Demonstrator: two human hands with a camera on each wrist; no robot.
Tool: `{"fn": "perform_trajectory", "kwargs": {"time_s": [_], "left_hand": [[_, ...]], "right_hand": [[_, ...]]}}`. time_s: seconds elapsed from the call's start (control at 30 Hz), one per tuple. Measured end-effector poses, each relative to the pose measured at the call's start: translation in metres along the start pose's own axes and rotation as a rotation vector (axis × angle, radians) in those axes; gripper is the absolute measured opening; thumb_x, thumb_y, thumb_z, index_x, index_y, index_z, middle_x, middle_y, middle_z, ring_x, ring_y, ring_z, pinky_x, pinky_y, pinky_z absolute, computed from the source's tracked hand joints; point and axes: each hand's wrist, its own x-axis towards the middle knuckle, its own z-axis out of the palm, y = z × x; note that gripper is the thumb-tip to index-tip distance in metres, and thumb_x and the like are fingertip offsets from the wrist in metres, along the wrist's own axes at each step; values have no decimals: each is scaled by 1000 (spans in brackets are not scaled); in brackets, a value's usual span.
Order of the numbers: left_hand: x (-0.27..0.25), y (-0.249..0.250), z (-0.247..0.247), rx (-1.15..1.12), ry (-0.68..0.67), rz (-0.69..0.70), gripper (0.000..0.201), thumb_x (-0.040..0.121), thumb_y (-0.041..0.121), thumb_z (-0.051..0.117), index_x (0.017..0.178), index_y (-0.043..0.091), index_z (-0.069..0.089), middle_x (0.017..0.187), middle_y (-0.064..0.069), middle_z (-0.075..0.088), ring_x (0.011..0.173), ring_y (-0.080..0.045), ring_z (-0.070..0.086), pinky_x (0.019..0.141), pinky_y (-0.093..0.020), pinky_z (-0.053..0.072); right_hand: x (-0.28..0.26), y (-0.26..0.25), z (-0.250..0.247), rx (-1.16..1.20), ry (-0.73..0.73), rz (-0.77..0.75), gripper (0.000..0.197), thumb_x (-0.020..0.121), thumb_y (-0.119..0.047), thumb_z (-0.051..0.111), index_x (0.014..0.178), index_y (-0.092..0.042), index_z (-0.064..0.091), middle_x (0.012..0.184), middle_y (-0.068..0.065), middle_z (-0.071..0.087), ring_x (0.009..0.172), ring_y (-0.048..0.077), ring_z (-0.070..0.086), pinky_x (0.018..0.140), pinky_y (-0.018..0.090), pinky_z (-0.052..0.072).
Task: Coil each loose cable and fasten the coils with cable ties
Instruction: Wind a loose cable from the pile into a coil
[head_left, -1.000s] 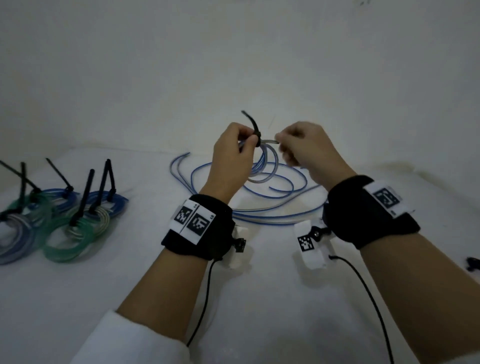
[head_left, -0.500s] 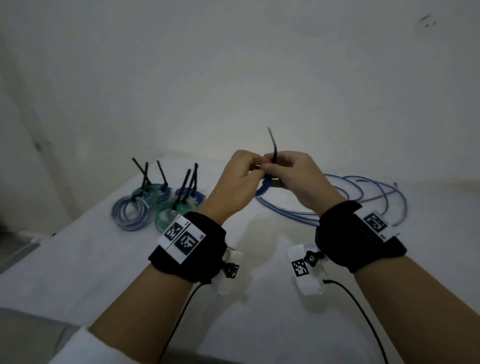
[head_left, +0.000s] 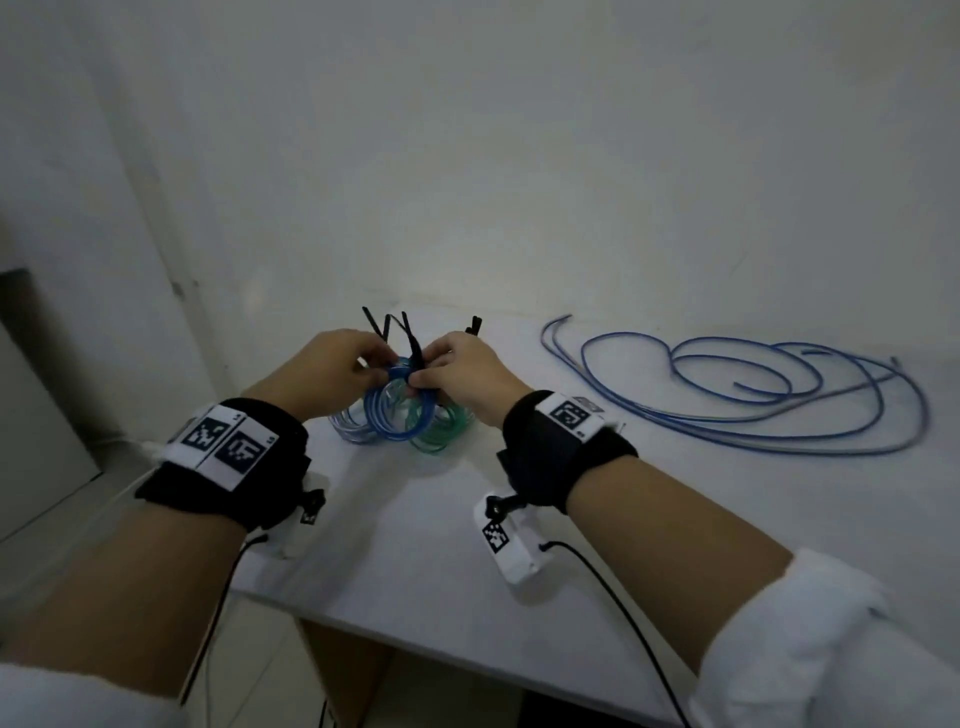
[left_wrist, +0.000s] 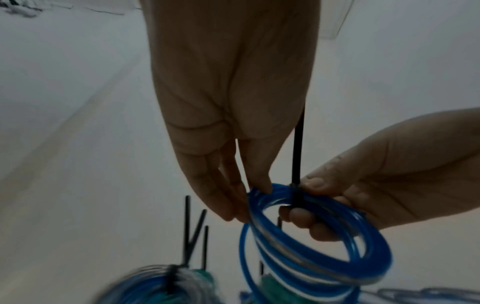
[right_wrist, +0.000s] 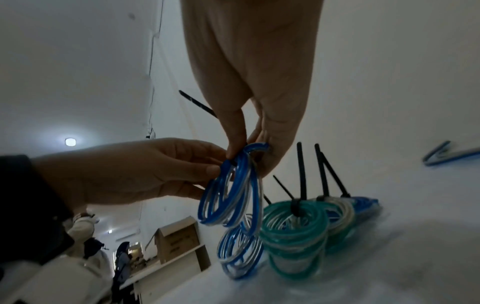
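Observation:
A small blue cable coil (head_left: 400, 415) (left_wrist: 311, 265) (right_wrist: 240, 164) hangs between both hands, just above a heap of finished coils. A black cable tie (head_left: 414, 353) (left_wrist: 297, 156) is wrapped round its top, with the tail standing up. My left hand (head_left: 376, 364) (left_wrist: 249, 201) (right_wrist: 218, 164) pinches the coil's top left. My right hand (head_left: 431, 376) (left_wrist: 306, 197) (right_wrist: 249, 148) pinches the coil at the tie, thumb over and fingers through the ring. Loose blue cables (head_left: 779, 450) sprawl uncoiled at the table's right.
Several tied green and blue coils (head_left: 441, 431) (right_wrist: 293, 226) lie under the hands, their black tie tails pointing up. The white table's (head_left: 415, 597) left and near edges are close by. A cardboard box (head_left: 343, 670) stands below. A wall runs behind.
Both hands have carried the blue coil left, from over the loose cables to above the heap of tied coils. The tie now sits tight round the coil.

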Motion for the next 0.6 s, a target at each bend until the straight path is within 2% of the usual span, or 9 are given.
{"fn": "perform_trajectory", "kwargs": {"time_s": [0.07,0.13,0.27,0.37,0.43,0.5,0.6], "left_hand": [[0,-17,-4,31,-45,-68,20,89,14,59,108,10,63,107,-8,65,86,-18,56,76,-25,39],[0,-31,-6,58,-70,-115,18,90,14,58,106,8,64,106,-10,65,89,-21,58,80,-30,45],[2,-50,-3,97,-119,-188,16,90,14,57,102,6,64,103,-12,66,83,-20,59,81,-33,50],[3,-57,3,84,-135,-218,15,91,14,56,101,6,64,100,-11,66,73,-17,60,74,-28,50],[4,-59,6,54,-138,-245,16,91,15,56,103,6,63,100,-11,65,71,-17,62,69,-25,50],[5,-59,7,14,-155,-282,20,91,16,57,107,6,61,101,-10,63,75,-20,63,68,-27,54],[9,-57,3,7,-126,-283,28,90,22,59,114,10,58,109,-9,63,89,-22,60,81,-33,52]], "right_hand": [[11,2,21,-45,0,4,29,73,-3,75,79,-17,50,101,23,66,96,35,65,84,47,55],[18,3,38,-140,19,-27,27,72,-6,76,81,-15,52,101,19,65,95,33,64,84,49,54],[26,3,56,-404,2,-94,24,78,-7,70,100,1,65,107,18,65,99,30,60,86,39,52],[31,4,59,-544,-50,-111,21,83,-4,62,102,2,69,107,17,67,102,30,60,81,30,50],[32,4,59,-549,-55,-109,23,84,-2,57,104,3,68,108,18,66,103,31,60,83,31,50],[31,3,55,-520,-39,-110,25,85,-1,55,106,7,66,109,21,66,104,32,60,89,36,50],[27,-3,45,-474,-13,-128,24,85,1,54,105,9,65,111,22,64,104,33,59,92,40,49]]}}
